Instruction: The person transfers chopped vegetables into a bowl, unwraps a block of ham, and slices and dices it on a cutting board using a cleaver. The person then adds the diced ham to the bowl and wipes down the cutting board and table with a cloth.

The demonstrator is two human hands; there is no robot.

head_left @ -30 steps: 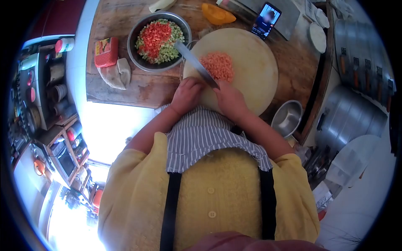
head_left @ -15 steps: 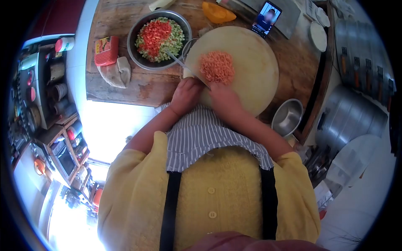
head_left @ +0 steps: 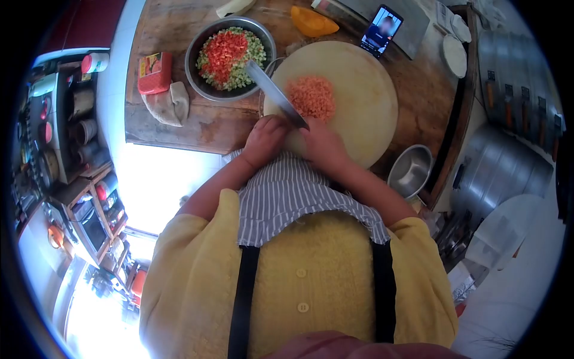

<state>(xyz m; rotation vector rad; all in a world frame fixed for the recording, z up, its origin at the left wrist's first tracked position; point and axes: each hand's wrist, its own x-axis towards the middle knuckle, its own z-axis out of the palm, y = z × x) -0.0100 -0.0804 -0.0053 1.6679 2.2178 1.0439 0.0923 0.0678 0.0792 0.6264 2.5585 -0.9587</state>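
Observation:
A broad knife [head_left: 275,94] is in my right hand [head_left: 326,145], its blade slanting up and left over the edge of the round cutting board [head_left: 365,102]. On the board, just beyond my right hand, lies a pile of finely chopped orange-pink pieces [head_left: 312,97]. My left hand [head_left: 266,139] rests closed at the board's near left edge, beside the blade; what its curled fingers hold is hidden. Left of the board, a metal bowl [head_left: 192,72] contains red bits [head_left: 224,51] and green diced pieces [head_left: 254,51].
An orange wedge [head_left: 314,22] and a phone [head_left: 381,31] are behind the board. A small metal bowl [head_left: 411,170] sits at the right. On the left are a red package [head_left: 155,73] and a cloth [head_left: 168,105].
The knife's blade turned edge-on half a second ago and now shows its flat side again, tilted upward. My left hand stays at nearly the same spot.

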